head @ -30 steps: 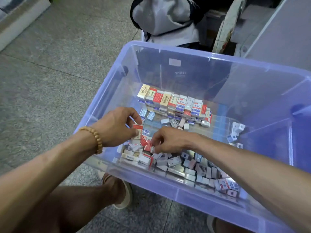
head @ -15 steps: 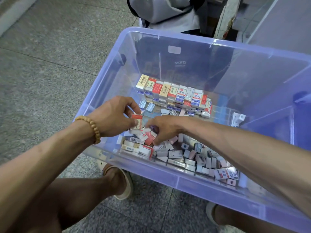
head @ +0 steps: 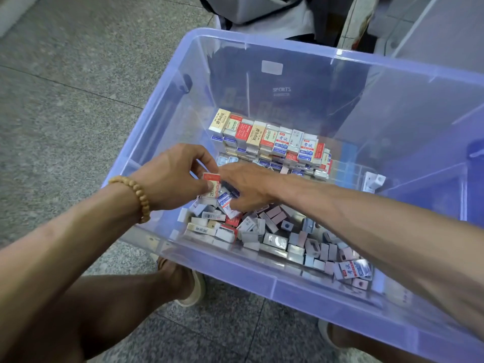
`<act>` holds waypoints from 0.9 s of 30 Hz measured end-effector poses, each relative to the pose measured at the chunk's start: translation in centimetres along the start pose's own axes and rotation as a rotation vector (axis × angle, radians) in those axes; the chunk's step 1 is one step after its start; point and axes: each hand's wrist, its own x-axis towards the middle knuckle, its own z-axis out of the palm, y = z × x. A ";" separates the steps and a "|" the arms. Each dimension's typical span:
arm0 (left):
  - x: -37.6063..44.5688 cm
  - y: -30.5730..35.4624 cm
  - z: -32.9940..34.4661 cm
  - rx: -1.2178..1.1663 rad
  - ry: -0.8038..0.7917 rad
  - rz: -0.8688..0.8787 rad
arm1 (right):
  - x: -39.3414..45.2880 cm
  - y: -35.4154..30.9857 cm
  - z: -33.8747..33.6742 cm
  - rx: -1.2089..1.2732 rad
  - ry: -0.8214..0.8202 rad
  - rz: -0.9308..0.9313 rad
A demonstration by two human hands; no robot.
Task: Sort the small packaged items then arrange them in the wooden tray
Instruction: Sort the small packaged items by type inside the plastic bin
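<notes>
The left hand (head: 172, 176) pinches a red-topped packet (head: 211, 185); the right hand (head: 248, 189) digs into the loose pile (head: 262, 229), its grasp hidden. Sorting is in hand; next, matching packets join the stacked rows (head: 272, 142).

A speckled grey stone-tiled floor (head: 65, 106) carries a large translucent blue plastic bin (head: 262, 281). Beside the bin's near wall, a foot in a beige slipper (head: 195, 289) rests on the floor
</notes>
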 end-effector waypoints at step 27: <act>-0.1 0.2 0.0 0.062 -0.024 -0.002 | -2.8 2.7 -0.6 0.409 -0.295 0.225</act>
